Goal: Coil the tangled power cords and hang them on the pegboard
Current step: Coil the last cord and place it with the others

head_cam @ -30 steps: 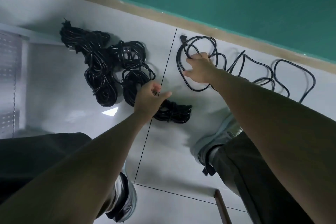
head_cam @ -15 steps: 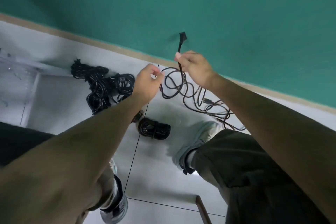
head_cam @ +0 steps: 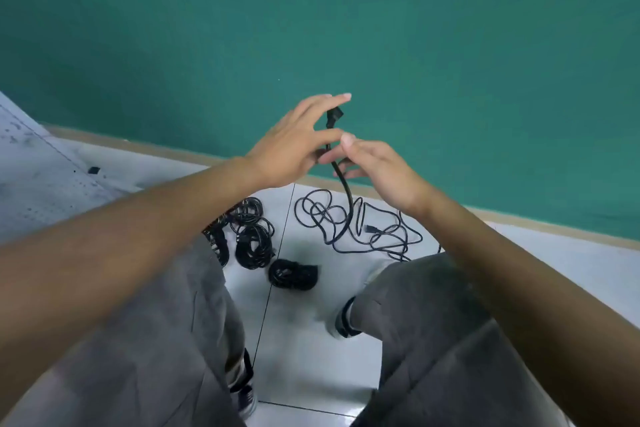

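Left hand (head_cam: 294, 146) pinched the black power cord (head_cam: 341, 177) just below its plug (head_cam: 335, 113), other fingers spread. Right hand (head_cam: 377, 170) was loosely open right beside it. The rest of it lay tangled on the tile floor (head_cam: 304, 340), next to the coiled cords (head_cam: 254, 243).

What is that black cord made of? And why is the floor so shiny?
The loose cord looks like rubber or soft plastic: matte black, and it bends in easy curves and droops from the hands. Its plug looks like harder moulded plastic. The floor seems to be glazed tile: pale, glossy with reflections, split by thin dark joints.
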A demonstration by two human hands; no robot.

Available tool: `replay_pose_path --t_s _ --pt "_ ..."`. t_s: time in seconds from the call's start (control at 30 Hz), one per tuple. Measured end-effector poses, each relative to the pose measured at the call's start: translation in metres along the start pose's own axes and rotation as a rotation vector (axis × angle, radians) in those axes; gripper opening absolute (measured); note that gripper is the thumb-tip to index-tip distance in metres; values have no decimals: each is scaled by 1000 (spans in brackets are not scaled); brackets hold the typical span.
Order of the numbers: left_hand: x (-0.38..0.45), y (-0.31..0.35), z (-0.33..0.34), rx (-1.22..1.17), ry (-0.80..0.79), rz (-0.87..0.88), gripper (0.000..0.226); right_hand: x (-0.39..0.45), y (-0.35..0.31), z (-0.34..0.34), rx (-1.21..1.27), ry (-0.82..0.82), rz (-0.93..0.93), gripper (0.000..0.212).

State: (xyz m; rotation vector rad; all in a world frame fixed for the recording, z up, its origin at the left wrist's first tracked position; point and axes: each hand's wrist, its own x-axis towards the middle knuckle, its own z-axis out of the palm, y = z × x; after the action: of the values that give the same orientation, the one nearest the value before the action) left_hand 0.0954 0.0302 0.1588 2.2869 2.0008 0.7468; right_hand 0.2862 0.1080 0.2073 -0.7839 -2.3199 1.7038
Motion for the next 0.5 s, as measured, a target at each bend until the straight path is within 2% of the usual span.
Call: replay_pose_path --t_s 0.1,0.2,0.3,0.37,0.5 --pt "-6 16 -24 15 3 71 18 -28 -22 -1 74 38 -19 36" --pt "-6 27 -46 15 43 91 22 -51 -33 -2 205 127 -42 12" --pt "-5 37 -71 -67 63 -109 29 -73 -30 -11 278 211 -30 8" --pt "-8 43 -87 -177 -22 -247 25 -86 -28 -18 272 265 -9 10" --pt "-18 77 -93 -676 -110 -399 28 -101 -30 -22 204 444 17 10"
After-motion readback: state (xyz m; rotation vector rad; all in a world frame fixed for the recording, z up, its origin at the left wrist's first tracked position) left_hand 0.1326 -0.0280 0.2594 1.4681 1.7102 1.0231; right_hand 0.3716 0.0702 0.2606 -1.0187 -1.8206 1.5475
